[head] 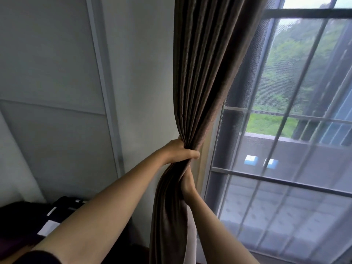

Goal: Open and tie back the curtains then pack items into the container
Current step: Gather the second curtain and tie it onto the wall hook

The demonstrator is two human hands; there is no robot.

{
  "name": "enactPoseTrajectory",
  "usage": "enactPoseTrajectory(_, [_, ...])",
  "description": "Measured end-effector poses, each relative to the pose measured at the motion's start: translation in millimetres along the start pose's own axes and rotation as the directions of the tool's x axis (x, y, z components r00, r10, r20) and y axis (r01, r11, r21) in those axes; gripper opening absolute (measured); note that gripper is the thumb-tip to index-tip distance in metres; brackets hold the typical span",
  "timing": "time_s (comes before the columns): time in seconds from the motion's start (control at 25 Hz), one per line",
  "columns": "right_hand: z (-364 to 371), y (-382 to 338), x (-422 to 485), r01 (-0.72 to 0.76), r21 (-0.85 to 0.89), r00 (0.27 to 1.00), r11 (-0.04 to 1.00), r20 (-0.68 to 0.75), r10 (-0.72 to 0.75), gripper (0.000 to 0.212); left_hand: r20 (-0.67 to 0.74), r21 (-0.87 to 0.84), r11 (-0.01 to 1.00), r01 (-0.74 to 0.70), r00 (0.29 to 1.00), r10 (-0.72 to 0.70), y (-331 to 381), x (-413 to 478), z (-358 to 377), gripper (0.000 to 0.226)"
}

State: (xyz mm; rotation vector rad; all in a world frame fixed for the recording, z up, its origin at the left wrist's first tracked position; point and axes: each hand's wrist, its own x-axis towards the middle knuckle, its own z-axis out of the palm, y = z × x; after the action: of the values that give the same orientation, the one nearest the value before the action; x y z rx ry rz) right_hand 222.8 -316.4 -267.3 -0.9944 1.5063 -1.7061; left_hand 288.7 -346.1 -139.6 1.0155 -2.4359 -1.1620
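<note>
Head view: the left hand [180, 150] clenched the gathered brown curtain [198, 77] beside the window [285, 119]. Just below it, the right hand [187, 182] wrapped the same bunch, fingers mostly hidden by folds.

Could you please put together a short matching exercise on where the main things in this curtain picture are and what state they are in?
Things:
1. brown curtain
2. left hand
3. right hand
4. window

States:
A. behind a sheer screen
B. gathered into a bunch
C. upper grip on the bunch
D. lower grip on the bunch

Pairs: 1-B, 2-C, 3-D, 4-A
</note>
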Motion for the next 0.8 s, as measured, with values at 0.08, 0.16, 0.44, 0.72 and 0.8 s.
enactPoseTrajectory(0.08, [4,-2,-1,0.005,0.004,1.000,1.000,0.018,-0.005,0.025,0.001,-0.067,0.998,0.011,1.000,-0.011,1,0,0,0.076])
enactPoseTrajectory(0.16, [4,-3,-4,0.031,-0.002,0.999,1.000,0.038,-0.031,0.029,-0.004,-0.119,0.991,0.064,0.998,-0.065,2,2,-3,0.084])
enactPoseTrajectory(0.44, [11,-8,-11,0.045,0.001,0.999,0.999,0.022,-0.045,0.046,0.001,-0.089,0.984,0.151,0.988,-0.152,8,4,-13,0.079])
enactPoseTrajectory(0.72, [21,35,-44,-0.135,-0.040,0.989,0.990,0.060,0.137,0.025,0.105,-0.155,0.976,0.150,0.985,-0.135,9,-3,-17,0.038])
enactPoseTrajectory(0.8, [27,44,-43,-0.237,-0.074,0.971,0.969,0.026,0.239,0.019,0.096,-0.144,0.981,0.127,0.989,-0.114,2,-6,-27,0.036])
